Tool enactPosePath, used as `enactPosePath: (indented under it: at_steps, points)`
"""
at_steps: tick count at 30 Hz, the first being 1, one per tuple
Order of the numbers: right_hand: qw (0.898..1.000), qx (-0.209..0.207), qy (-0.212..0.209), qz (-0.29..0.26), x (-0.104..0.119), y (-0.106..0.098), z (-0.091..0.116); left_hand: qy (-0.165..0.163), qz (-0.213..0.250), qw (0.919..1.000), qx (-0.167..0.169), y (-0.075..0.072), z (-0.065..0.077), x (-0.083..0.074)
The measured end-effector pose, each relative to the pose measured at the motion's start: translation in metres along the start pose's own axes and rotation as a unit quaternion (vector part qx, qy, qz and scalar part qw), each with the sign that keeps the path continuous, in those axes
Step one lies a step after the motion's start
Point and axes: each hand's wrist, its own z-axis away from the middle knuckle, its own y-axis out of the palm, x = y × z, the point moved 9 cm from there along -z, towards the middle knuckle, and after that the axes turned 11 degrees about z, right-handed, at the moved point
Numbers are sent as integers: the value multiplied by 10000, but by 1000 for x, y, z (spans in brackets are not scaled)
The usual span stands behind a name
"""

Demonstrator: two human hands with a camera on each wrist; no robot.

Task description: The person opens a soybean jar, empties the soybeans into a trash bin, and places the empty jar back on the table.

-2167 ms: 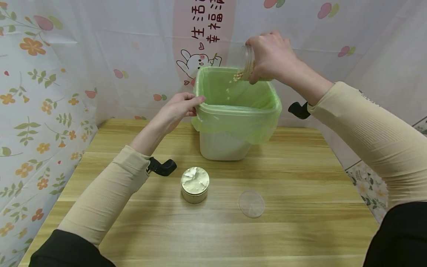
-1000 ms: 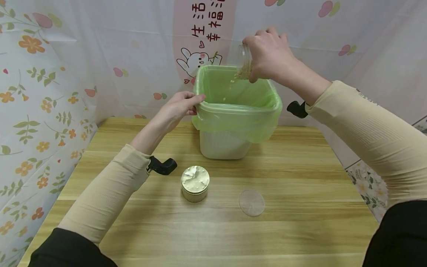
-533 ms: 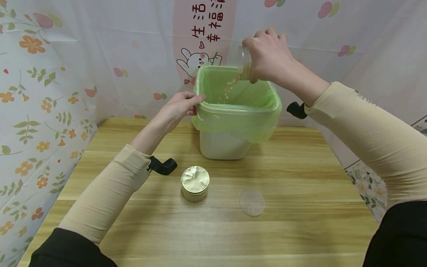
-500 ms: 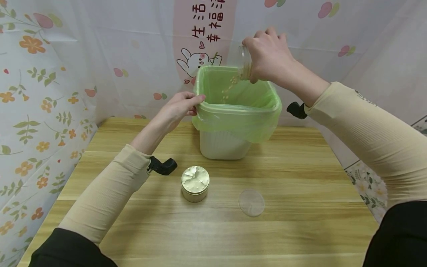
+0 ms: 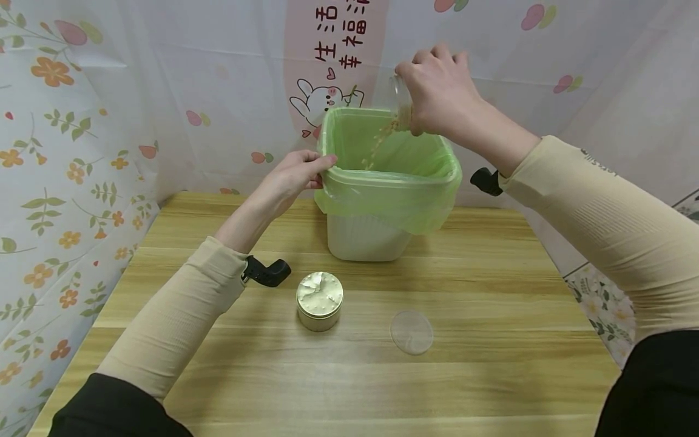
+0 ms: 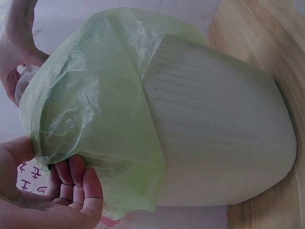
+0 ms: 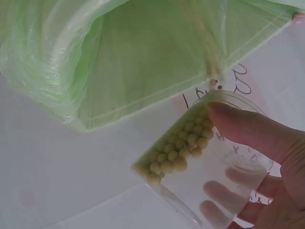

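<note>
Head view, nearest the person: a thin, clear plastic disc lies flat on the wood-grain bench, and just beyond it to the left stands a short gold-coloured round tin with a crinkled, foil-like top. No label can be made out on either.

Further back stands a white ribbed plastic bin, upright and lined with a translucent light-green plastic bag folded over its rim. The left hand pinches the bag-covered rim at the left side, thumb on top. The right hand grips a clear cylindrical jar, tipped so that its mouth is over the bin. Round, pale yellow beans lie along the jar's lower side — more are falling in a stream into the bag.

The step in hand looks to be emptying the jar; with beans left inside, the next move seems to call for a steeper tilt, mouth above the bag, and a steady rim.

Farthest off hangs a white printed cloth with a cartoon rabbit and dark-red characters — 活 above 生, 福 above 幸 — the rest cut off at the top. Small dark print on the right beige sleeve is unreadable.
</note>
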Motion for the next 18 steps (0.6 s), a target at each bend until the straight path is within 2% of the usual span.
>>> enactPosePath:
  at_steps: [18]
  points:
    - [9986, -318, -230, 352, 6, -3, 3, 8, 44, 10000, -42, 0, 2, -1]
